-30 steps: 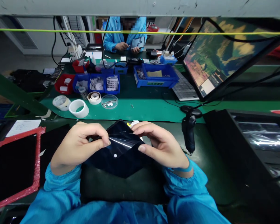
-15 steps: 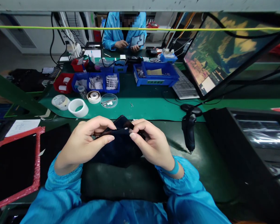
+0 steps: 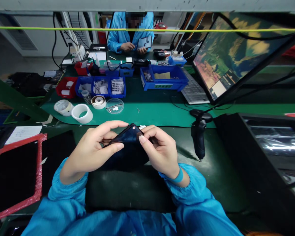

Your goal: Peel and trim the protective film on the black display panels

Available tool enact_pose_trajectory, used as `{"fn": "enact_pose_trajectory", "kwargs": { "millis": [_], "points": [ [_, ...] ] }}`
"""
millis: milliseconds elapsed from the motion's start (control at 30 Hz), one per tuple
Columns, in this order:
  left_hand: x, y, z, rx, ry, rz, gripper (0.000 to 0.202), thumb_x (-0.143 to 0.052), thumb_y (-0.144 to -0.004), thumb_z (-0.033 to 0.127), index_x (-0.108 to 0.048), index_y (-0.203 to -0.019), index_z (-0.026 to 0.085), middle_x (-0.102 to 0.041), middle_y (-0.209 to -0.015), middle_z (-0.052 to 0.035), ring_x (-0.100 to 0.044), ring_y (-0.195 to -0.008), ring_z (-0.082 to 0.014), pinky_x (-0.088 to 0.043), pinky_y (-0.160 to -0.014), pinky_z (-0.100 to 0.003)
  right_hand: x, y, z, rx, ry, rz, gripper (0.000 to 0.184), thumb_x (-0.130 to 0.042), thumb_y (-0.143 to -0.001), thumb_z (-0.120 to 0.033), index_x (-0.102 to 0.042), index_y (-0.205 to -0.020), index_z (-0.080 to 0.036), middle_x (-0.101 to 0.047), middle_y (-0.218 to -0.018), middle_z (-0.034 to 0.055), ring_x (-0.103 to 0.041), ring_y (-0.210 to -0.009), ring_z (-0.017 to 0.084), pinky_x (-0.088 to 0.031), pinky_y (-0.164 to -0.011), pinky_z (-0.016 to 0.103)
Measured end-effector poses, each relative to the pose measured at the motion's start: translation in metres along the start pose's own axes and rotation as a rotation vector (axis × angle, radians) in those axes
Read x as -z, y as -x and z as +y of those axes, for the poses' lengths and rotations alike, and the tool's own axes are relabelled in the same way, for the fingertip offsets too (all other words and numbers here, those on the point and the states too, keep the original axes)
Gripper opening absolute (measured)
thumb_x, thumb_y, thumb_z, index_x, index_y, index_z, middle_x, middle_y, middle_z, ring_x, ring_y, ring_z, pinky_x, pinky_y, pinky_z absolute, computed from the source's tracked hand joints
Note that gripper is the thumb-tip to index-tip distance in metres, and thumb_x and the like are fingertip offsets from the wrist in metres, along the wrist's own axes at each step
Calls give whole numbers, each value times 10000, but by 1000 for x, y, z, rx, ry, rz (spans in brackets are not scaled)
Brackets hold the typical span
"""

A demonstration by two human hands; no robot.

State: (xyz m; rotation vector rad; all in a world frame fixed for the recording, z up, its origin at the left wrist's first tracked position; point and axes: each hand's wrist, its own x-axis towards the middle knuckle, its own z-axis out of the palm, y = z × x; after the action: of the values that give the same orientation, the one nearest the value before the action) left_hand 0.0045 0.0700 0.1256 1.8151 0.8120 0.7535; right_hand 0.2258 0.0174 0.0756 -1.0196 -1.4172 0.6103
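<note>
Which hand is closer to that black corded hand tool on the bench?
Right. The right hand sits left of the black corded hand tool; the left hand lies farther left, across the dark glossy panel both grip.

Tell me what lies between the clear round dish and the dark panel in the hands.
In the head view, only bare green mat runs from the clear round dish to the dark panel that the left hand and right hand pinch.

Both hands grip a dark glossy panel point(image 3: 127, 144) above the green bench mat point(image 3: 157, 114): left hand point(image 3: 93, 150) and right hand point(image 3: 159, 149) pinch its upper edge; tape rolls point(image 3: 82, 113) lie beyond.
</note>
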Motion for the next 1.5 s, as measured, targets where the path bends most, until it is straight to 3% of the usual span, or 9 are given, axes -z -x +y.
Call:
{"fn": "enact_pose_trajectory", "kwargs": {
  "millis": [167,300,933,1167,1333,1500],
  "points": [
    [-1,-1,-3,14,34,18,411,-756,-958,226,-721,-1367,246,-841,-1110,-41,-809,-931,-184,-624,-757,-190,0,0,1,1,5,-7,160,-688,-996,-172,-623,-861,-228,-677,-877,0,-632,-823,162,-489,-779,329],
    [-1,-4,-1,-14,35,0,309,-742,-977,261,-788,-1281,234,-839,-1144,-29,-808,-972,-171,-626,-848,-183,-1,0,1,-5,13,-8,162,-688,-1000,-181,-620,-860,-227,-673,-869,3,-629,-817,168,-487,-776,342],
    [1,-6,-2,-77,-226,10,284,-651,-1038,316,-789,-1274,238,-828,-967,7,-776,-841,-166,-564,-738,-216,-1,0,-1,-127,64,28,157,-730,-977,-260,-660,-839,-232,-749,-884,10,-684,-797,172,-512,-740,323],
    [0,-7,0,-35,-252,-3,230,-637,-1032,331,-786,-1132,188,-794,-868,-15,-739,-767,-167,-535,-659,-219,-3,1,-1,-150,85,32,168,-726,-964,-259,-651,-817,-227,-755,-879,22,-695,-799,179,-518,-729,323],
    [-3,-6,2,-26,-211,-8,168,-613,-1035,266,-761,-1069,192,-739,-782,29,-636,-655,-107,-456,-581,-188,-4,1,-2,-127,76,-10,175,-707,-972,-236,-638,-812,-225,-729,-850,10,-679,-795,166,-517,-729,310],
    [-2,-6,0,-51,-323,-5,222,-595,-1054,318,-732,-966,167,-611,-658,49,-476,-567,-89,-358,-526,-217,-4,2,-4,-96,79,-18,184,-707,-973,-229,-637,-803,-224,-715,-826,8,-666,-772,163,-516,-713,308]
  ]
}}
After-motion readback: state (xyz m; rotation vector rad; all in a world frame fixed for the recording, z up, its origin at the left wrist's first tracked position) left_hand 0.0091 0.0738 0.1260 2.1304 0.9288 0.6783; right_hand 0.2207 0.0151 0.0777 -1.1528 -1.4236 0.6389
